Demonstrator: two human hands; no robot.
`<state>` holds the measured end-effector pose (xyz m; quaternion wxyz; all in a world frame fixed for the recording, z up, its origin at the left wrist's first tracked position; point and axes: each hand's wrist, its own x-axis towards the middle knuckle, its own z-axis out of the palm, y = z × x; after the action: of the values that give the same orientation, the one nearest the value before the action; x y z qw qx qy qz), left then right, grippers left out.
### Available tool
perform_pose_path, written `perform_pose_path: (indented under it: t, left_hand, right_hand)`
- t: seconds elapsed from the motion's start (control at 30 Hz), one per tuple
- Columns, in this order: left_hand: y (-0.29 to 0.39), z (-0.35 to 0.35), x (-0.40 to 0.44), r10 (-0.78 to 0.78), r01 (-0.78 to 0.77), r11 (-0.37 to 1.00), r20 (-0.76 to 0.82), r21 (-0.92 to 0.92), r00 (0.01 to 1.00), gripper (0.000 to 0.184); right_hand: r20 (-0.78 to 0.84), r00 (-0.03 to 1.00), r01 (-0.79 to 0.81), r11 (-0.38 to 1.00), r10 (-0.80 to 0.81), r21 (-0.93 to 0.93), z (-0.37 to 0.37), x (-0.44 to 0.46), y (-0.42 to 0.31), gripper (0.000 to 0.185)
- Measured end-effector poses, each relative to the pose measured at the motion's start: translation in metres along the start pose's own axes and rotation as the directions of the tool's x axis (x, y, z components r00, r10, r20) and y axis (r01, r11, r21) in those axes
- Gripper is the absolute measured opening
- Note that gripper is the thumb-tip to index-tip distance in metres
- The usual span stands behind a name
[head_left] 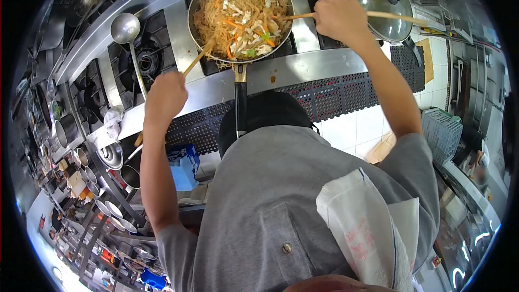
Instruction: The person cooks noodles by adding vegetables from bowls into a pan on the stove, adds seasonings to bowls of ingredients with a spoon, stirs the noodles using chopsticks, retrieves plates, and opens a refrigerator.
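A frying pan [240, 70] full of thin noodles [221, 21] with carrot strips, white pieces and bits of green sits on the stove, its black handle [240, 103] pointing toward my body. My left hand [166, 97] is closed around a long wooden utensil [195, 62], which reaches into the noodles at the pan's lower left. From the right, my right hand [340, 19] grips a second wooden utensil [300, 16] with its working end among the noodles. The rear of that shaft sticks out far past my fist. Both utensil tips are buried, so their shape is hidden.
A metal ladle [125, 28] lies left of the pan, its handle running behind my left hand. Beyond it are gas burners [146, 60]. A large lidded pot [373, 0] stands at the right. Black perforated matting [346, 97] covers floor below the stove's steel edge [319, 70].
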<state>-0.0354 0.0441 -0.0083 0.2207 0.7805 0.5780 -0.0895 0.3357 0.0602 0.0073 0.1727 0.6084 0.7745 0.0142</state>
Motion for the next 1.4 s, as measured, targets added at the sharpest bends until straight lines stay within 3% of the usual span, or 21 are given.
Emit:
perform_pose_path:
  t: [0.07, 0.13, 0.17, 0.23, 0.3, 0.33, 0.47, 0.53, 0.6, 0.7, 0.73, 0.8, 0.93, 1.03, 1.1, 1.17, 1.4]
  left_hand:
    - [-0.010, 0.029, 0.025, 0.018, -0.019, 0.995, -0.002, -0.100, 1.000, 0.019]
    - [-0.012, 0.046, 0.039, 0.083, -0.114, 0.939, -0.106, -0.325, 0.991, 0.020]
    - [-0.011, 0.046, 0.041, 0.087, -0.117, 0.939, -0.107, -0.322, 0.990, 0.020]
    - [-0.008, 0.043, 0.037, 0.023, -0.068, 0.934, -0.130, -0.351, 0.991, 0.021]
    - [0.005, 0.022, 0.026, -0.019, -0.030, 0.929, -0.128, -0.369, 0.992, 0.018]
    - [0.010, 0.011, 0.020, -0.058, 0.002, 0.921, -0.134, -0.388, 0.989, 0.016]
    - [0.019, -0.015, 0.002, -0.043, -0.028, 0.931, -0.185, -0.364, 0.982, 0.017]
    - [0.019, -0.029, -0.011, -0.083, 0.052, 0.965, -0.111, -0.256, 0.990, 0.018]
    - [0.019, -0.043, -0.024, -0.070, 0.047, 0.984, -0.134, -0.170, 0.988, 0.018]
    - [0.016, -0.060, -0.038, -0.036, 0.033, 0.999, -0.148, -0.019, 0.988, 0.019]
    - [0.021, -0.070, -0.043, -0.069, 0.077, 0.994, -0.108, 0.081, 0.992, 0.020]
    - [0.025, -0.081, -0.043, -0.131, 0.133, 0.966, -0.022, 0.220, 0.991, 0.020]
    - [0.014, -0.065, -0.026, -0.063, 0.043, 0.944, 0.050, 0.326, 0.997, 0.019]
    - [0.005, -0.027, 0.003, -0.007, -0.017, 0.976, 0.108, 0.217, 0.994, 0.018]
    - [0.006, -0.005, 0.014, 0.030, -0.031, 0.999, 0.053, 0.024, 0.998, 0.018]
    - [0.006, 0.004, 0.016, 0.040, -0.040, 0.999, 0.016, -0.034, 0.999, 0.018]
    - [0.017, -0.011, -0.006, -0.041, 0.016, 0.975, -0.106, -0.222, 0.994, 0.017]
  right_hand:
    - [0.050, 0.990, -0.141, 0.957, 0.133, 0.254, 0.028, 0.008, -0.009, 0.019]
    - [0.043, 0.983, -0.183, 0.918, 0.180, 0.352, 0.049, 0.015, -0.020, 0.021]
    - [0.038, 0.974, -0.218, 0.869, 0.225, 0.443, 0.054, 0.018, -0.022, 0.023]
    - [0.074, 0.967, -0.252, 0.860, 0.245, 0.444, 0.058, 0.017, -0.019, 0.023]
    - [-0.080, 0.958, -0.200, 0.841, 0.276, 0.502, 0.055, 0.010, -0.012, 0.021]
    - [-0.079, 0.958, -0.200, 0.840, 0.275, 0.504, 0.048, 0.007, -0.011, 0.021]
    - [-0.143, 0.957, -0.188, 0.916, 0.251, 0.353, 0.005, -0.005, -0.004, 0.017]
    - [-0.194, 0.954, -0.167, 0.944, 0.228, 0.285, -0.018, -0.012, 0.000, 0.017]
    - [-0.204, 0.971, -0.113, 0.991, 0.127, 0.076, -0.044, -0.018, 0.006, 0.016]
    - [-0.173, 0.982, -0.096, 0.992, 0.080, -0.085, -0.079, -0.027, 0.006, 0.016]
    - [-0.173, 0.982, -0.096, 0.992, 0.081, -0.085, -0.093, -0.028, 0.004, 0.016]
    - [0.013, 0.995, -0.097, 0.990, 0.099, -0.106, -0.114, -0.028, -0.001, 0.018]
    - [-0.061, 0.997, 0.035, 0.999, -0.035, -0.002, -0.064, -0.022, -0.004, 0.015]
    - [0.014, 0.999, -0.033, 0.977, 0.030, 0.210, -0.014, -0.011, -0.029, 0.014]
    - [0.028, 0.997, -0.074, 0.959, 0.069, 0.274, 0.015, -0.008, -0.042, 0.015]
    - [0.030, 0.985, -0.166, 0.895, 0.169, 0.415, 0.034, -0.010, -0.051, 0.014]
    - [-0.111, 0.963, -0.184, 0.897, 0.247, 0.403, 0.037, -0.020, -0.042, 0.017]
